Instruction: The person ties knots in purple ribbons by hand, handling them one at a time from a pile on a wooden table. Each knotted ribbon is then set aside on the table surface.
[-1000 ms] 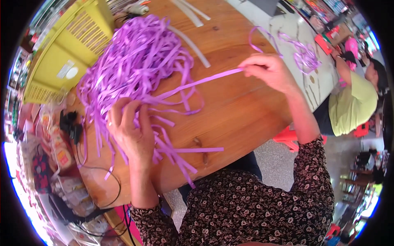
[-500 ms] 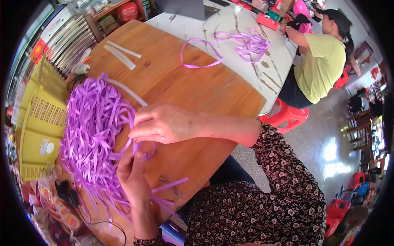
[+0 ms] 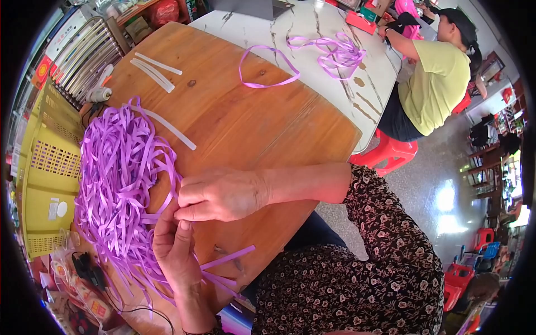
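The right hand (image 3: 220, 196) was closed, thumb pressed to curled fingers, its tips meeting those of the left hand (image 3: 177, 254), probably for fine control. The left's tips were partly hidden there; I couldn't tell whether they were pinching, or what lay between. The ribbon (image 3: 120, 184) was heaped on the desk (image 3: 251, 134) just left of both hands, presumably for easy reach. Past the heap stood a basket (image 3: 53, 173), perhaps as a barrier; white strips (image 3: 170, 128) lay ahead, seemingly out of the way.
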The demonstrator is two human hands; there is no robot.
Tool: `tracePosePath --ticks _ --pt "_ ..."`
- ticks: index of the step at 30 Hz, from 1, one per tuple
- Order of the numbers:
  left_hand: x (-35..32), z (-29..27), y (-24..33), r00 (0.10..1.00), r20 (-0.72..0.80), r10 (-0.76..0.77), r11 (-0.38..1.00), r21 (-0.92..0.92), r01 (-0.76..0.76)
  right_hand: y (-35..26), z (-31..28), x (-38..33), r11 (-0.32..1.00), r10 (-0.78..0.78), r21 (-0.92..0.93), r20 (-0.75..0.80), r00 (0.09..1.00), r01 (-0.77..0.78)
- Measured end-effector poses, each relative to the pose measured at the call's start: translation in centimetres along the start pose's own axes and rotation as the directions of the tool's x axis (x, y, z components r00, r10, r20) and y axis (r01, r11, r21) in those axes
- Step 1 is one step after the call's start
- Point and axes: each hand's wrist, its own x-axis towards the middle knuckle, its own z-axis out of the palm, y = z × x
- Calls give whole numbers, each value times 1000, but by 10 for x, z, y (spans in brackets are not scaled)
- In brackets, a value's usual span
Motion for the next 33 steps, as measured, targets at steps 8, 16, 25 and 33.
tracePosePath --ticks 8,16,25,33 --pt "2 -21 -8 992 -112 65 994 91 -55 9 -10 9 998 28 -54 -180 983 -38" --pt "6 -24 -11 996 -89 23 999 25 -21 7 -18 16 993 -1 -119 -171 985 -19" --pt "6 -20 -11 998 -41 37 997 76 -34 7 -13 3 964 -61 -258 25 998 65" --pt "4 -20 -2 984 52 170 913 368 -177 2 -16 3 1000 12 2 42 999 -12"
